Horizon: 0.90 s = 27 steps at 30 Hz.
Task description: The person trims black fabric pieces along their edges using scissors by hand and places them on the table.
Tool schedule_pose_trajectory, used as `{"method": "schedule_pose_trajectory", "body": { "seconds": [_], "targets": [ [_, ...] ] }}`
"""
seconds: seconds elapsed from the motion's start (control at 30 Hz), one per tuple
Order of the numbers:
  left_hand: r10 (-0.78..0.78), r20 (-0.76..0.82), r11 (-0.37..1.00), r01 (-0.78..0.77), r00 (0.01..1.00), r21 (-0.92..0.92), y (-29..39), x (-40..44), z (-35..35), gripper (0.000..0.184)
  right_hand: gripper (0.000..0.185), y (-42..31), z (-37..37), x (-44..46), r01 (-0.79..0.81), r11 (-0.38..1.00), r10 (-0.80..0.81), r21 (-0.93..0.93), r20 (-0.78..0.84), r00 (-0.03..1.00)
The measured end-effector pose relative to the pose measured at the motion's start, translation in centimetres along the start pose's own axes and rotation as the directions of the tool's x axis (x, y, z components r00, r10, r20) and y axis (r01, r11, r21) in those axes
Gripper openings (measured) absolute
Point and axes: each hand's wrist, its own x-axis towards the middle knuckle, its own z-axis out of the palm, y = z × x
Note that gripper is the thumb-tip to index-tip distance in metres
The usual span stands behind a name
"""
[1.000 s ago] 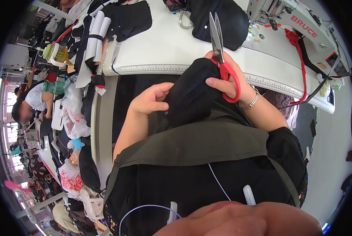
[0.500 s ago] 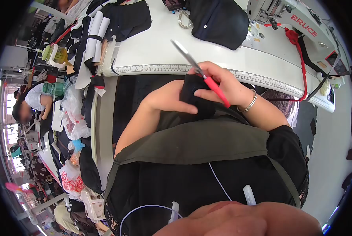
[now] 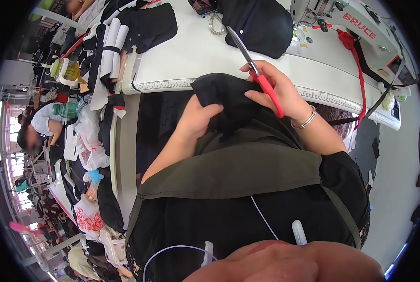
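A piece of black fabric [image 3: 231, 98] is stretched between my two hands, above my lap and in front of the table edge. My left hand [image 3: 198, 117] grips its left side, with the thumb on top and the fingers hidden beneath. My right hand [image 3: 280, 91] holds red-handled scissors [image 3: 267, 89], their blades pointing up and to the left over the table. The thumb of that hand touches or lies very near the right side of the fabric; which of the two is hard to tell.
On the white table [image 3: 172, 66], which has a ruler strip along its edge, lie black fabric pieces [image 3: 259, 28] and a beaded bracelet [image 3: 215, 23]. A sewing machine [image 3: 360, 28] stands at the right. Plastic bags [image 3: 90, 141] and a person [image 3: 45, 122] are at the left.
The fabric has opened out from a folded bundle. My left hand has moved away from my right and now grips the fabric's left side. The scissors have turned to point more upward than half a second ago.
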Motion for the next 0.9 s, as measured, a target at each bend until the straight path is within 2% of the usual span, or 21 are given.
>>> {"method": "schedule_pose_trajectory", "body": {
  "seconds": [0.1,0.13,0.2,0.23,0.3,0.33,0.4,0.43,0.47,0.53,0.57,0.6,0.67,0.73,0.8,0.9],
  "targets": [
    [-0.065,0.117,0.957,0.095,0.991,-0.274,-0.6,0.1,0.6,0.044,0.050,0.2,0.7,0.4,0.028,0.999,-0.028,0.018,0.012,1.000],
    [-0.070,0.117,0.956,0.100,0.991,-0.274,-0.6,-0.1,1.1,0.044,0.050,0.2,0.9,0.5,0.024,1.000,-0.024,0.020,0.010,1.000],
    [-0.003,0.033,0.999,0.005,0.999,-0.054,-0.4,-0.4,2.1,0.041,0.051,0.3,1.3,0.5,0.047,0.998,-0.047,0.032,-0.008,0.999],
    [-0.009,0.031,0.998,0.010,0.999,-0.056,-0.5,-0.4,2.1,0.041,0.051,0.5,1.3,0.4,0.042,0.999,-0.041,0.034,-0.009,0.999],
    [0.168,-0.127,0.986,-0.164,0.978,0.043,-0.4,-0.6,2.2,0.040,0.054,0.9,1.6,0.3,0.120,0.992,-0.115,0.038,-0.117,0.987],
    [0.218,-0.115,0.974,-0.224,0.969,-0.043,0.6,-0.9,2.5,0.035,0.054,1.2,1.5,0.0,0.113,0.993,-0.108,0.042,-0.115,0.988],
    [0.292,-0.230,0.934,-0.328,0.928,-0.138,1.5,-1.2,2.3,0.031,0.064,1.9,0.9,-0.4,0.019,0.921,-0.027,0.390,0.014,1.000],
    [0.346,-0.252,0.912,-0.387,0.904,-0.134,2.0,-1.4,2.1,0.028,0.082,2.4,1.3,-0.6,0.024,0.927,-0.040,0.375,0.034,0.999],
    [0.413,-0.245,0.889,-0.447,0.877,-0.101,2.1,-1.4,1.7,0.030,0.082,2.4,1.5,-0.8,0.022,0.926,-0.040,0.376,0.039,0.998],
    [0.485,-0.235,0.857,-0.512,0.842,-0.065,2.5,-1.8,1.6,0.030,0.094,2.4,1.7,-1.2,-0.115,0.933,0.044,0.340,0.211,0.977],
    [0.483,-0.236,0.857,-0.510,0.843,-0.066,2.7,-2.0,1.5,0.030,0.099,2.3,1.8,-1.3,-0.156,0.942,0.083,0.297,0.245,0.966],
    [0.483,-0.220,0.854,-0.511,0.848,-0.096,2.9,-2.1,1.6,0.029,0.099,2.5,1.7,-1.3,-0.160,0.941,0.086,0.298,0.245,0.966],
    [0.481,-0.206,0.851,-0.510,0.852,-0.127,2.9,-2.4,1.6,0.028,0.099,2.9,1.6,-1.1,-0.130,0.967,0.043,0.220,0.361,0.932],
    [0.475,-0.223,0.867,-0.496,0.851,-0.047,2.8,-2.7,1.6,0.027,0.100,2.9,1.6,-1.2,-0.162,0.957,0.061,0.240,0.380,0.923],
    [0.491,-0.225,0.862,-0.506,0.842,-0.010,2.8,-2.7,1.4,0.026,0.091,3.2,1.6,-1.2,-0.017,0.965,-0.096,0.262,0.413,0.905],
    [0.502,-0.231,0.863,-0.501,0.834,0.066,2.9,-2.8,1.5,0.026,0.093,3.1,1.7,-1.2,0.023,0.975,-0.114,0.222,0.407,0.906]
  ]
}}
